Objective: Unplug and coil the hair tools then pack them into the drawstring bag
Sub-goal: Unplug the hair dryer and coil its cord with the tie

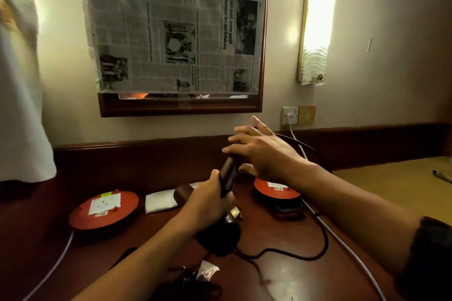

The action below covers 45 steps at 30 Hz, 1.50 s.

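My left hand (208, 203) grips the middle of a dark brown hair tool (228, 173), which is tilted with its tip pointing up and away. A black bundle (217, 237) hangs at the tool's lower end. My right hand (259, 151) hovers over the tip with fingers spread, and the black cord (308, 149) arcs out from between its fingers and behind the wrist. More of the cord (320, 239) loops over the table. A dark crumpled item with a white tag (193, 281), possibly the bag, lies at the near edge.
Two red round extension reels sit on the dark wooden table (281, 276), one left (102, 210) and one right (276, 190). A folded white cloth (159, 200) lies between them. A white plug sits in the wall socket (289, 115), and its white cable (342, 244) crosses the table. A newspaper-covered mirror hangs above.
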{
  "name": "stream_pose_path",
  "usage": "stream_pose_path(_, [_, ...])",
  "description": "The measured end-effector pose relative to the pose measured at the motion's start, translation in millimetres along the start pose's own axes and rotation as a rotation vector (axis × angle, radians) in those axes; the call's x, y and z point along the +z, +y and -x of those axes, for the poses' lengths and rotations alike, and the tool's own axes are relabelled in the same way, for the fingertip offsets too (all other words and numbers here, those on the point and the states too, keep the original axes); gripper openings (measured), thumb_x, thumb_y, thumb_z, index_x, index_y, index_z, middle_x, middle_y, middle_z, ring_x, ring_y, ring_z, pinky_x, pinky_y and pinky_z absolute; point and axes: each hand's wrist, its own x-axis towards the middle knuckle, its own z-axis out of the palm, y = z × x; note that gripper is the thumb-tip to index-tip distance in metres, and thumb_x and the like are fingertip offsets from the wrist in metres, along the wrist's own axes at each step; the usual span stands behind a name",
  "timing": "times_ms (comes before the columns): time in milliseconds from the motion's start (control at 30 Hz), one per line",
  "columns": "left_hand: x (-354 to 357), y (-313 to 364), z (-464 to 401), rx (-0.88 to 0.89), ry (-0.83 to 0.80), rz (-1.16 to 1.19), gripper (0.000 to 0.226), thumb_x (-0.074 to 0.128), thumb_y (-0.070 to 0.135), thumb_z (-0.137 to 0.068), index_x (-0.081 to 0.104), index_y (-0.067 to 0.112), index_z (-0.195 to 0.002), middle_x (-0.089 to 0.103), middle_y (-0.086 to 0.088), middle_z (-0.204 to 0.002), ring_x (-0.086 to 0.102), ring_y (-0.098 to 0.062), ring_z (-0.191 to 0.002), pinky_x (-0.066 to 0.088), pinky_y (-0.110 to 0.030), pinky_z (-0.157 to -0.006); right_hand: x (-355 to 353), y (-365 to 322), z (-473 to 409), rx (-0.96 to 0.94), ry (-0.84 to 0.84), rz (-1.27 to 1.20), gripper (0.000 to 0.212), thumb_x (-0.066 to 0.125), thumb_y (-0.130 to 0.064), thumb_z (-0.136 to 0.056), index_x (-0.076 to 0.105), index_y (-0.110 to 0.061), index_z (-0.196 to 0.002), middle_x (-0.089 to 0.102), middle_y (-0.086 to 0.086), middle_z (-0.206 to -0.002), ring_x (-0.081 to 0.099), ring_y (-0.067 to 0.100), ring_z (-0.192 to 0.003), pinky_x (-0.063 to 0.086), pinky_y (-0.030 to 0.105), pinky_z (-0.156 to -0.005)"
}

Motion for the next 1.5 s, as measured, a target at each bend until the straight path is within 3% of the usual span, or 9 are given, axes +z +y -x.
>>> stream_pose_path(100, [-21,-13,11,-0.079,0.017,0.052,0.023,0.06,0.028,-0.093,0.043,0.019,-0.105,0.055,0.006,-0.082,0.052,-0.003,-0.068,0.036,-0.017,-0.056,-8,-2,-6,0.162,0.254,-0.076,0.072,0.069,-0.039,-0.089,0.036,-0.029,-0.152,0.035,0.005,-0.158,0.019,0.023,-0.152,0.0,0.044,-0.123])
stream_pose_path(200, [-38,-24,20,-0.101,0.031,0.053,0.021,0.061,0.025,-0.092,0.043,0.02,-0.101,0.054,0.005,-0.083,0.051,-0.005,-0.07,0.038,-0.015,-0.057,-8,-1,-6,0.447,0.196,-0.229,0.075,0.059,-0.044,-0.095,0.022,-0.024,-0.157,0.033,0.006,-0.159,0.021,0.025,-0.151,0.015,0.043,-0.124])
stream_pose_path(400, [-55,-33,34,-0.098,0.07,0.059,0.023,0.061,0.018,-0.092,0.044,0.017,-0.107,0.054,0.002,-0.083,0.052,-0.007,-0.067,0.038,-0.019,-0.055,7,-14,1,0.653,0.175,-0.514,0.031,0.045,-0.043,-0.101,0.062,-0.025,-0.12,0.071,0.0,-0.105,0.067,0.022,-0.097,0.055,0.046,-0.085])
stream_pose_path(567, [-60,-37,33,-0.175,0.089,0.106,0.019,0.058,0.021,-0.095,0.044,0.015,-0.107,0.054,-0.003,-0.086,0.053,-0.013,-0.07,0.042,-0.026,-0.06,1,-25,6,0.706,0.174,-0.992,0.032,0.042,-0.031,-0.106,0.069,-0.019,-0.094,0.07,0.002,-0.072,0.067,0.018,-0.068,0.059,0.037,-0.071])
stream_pose_path(833, [-63,-39,28,-0.26,0.085,0.216,0.02,0.057,0.024,-0.093,0.046,0.017,-0.109,0.058,-0.011,-0.097,0.058,-0.019,-0.079,0.05,-0.035,-0.069,10,-61,17,0.5,0.162,-1.761,0.041,0.024,-0.031,-0.109,0.057,-0.012,-0.126,0.038,0.003,-0.059,0.035,0.015,-0.047,0.031,0.028,-0.046])
stream_pose_path(967, [-64,-40,30,-0.24,0.058,0.292,0.027,0.063,0.033,-0.09,0.047,0.02,-0.107,0.06,-0.017,-0.106,0.061,-0.023,-0.086,0.053,-0.046,-0.084,21,-72,14,0.523,0.257,-1.679,0.034,0.026,-0.019,-0.109,0.05,-0.02,-0.134,0.034,-0.003,-0.059,0.031,0.008,-0.049,0.027,0.024,-0.046])
stream_pose_path(1067, [-63,-34,32,-0.199,0.041,0.339,0.054,0.071,0.058,-0.074,0.046,0.024,-0.108,0.058,-0.008,-0.103,0.062,-0.021,-0.09,0.052,-0.035,-0.077,30,-81,8,0.513,0.265,-1.526,0.034,0.036,-0.016,-0.107,0.05,-0.029,-0.136,0.041,-0.004,-0.066,0.04,0.005,-0.056,0.033,0.022,-0.053])
stream_pose_path(1300, [-51,-22,36,-0.064,0.017,0.401,0.081,0.081,0.062,-0.062,0.046,0.025,-0.125,0.055,0.009,-0.114,0.055,-0.008,-0.106,0.043,-0.019,-0.079,36,-95,-6,0.498,0.174,-1.353,0.027,0.053,-0.026,-0.102,0.068,-0.036,-0.121,0.071,-0.002,-0.092,0.069,0.007,-0.09,0.057,0.029,-0.081])
stream_pose_path(1500, [-47,-29,39,-0.074,0.024,0.377,0.069,0.083,0.052,-0.067,0.049,0.027,-0.122,0.058,0.012,-0.114,0.057,-0.003,-0.106,0.049,-0.022,-0.083,25,-83,-9,0.516,0.096,-1.276,0.016,0.063,-0.02,-0.096,0.076,-0.019,-0.106,0.075,0.006,-0.088,0.062,0.008,-0.068,0.052,0.017,-0.056])
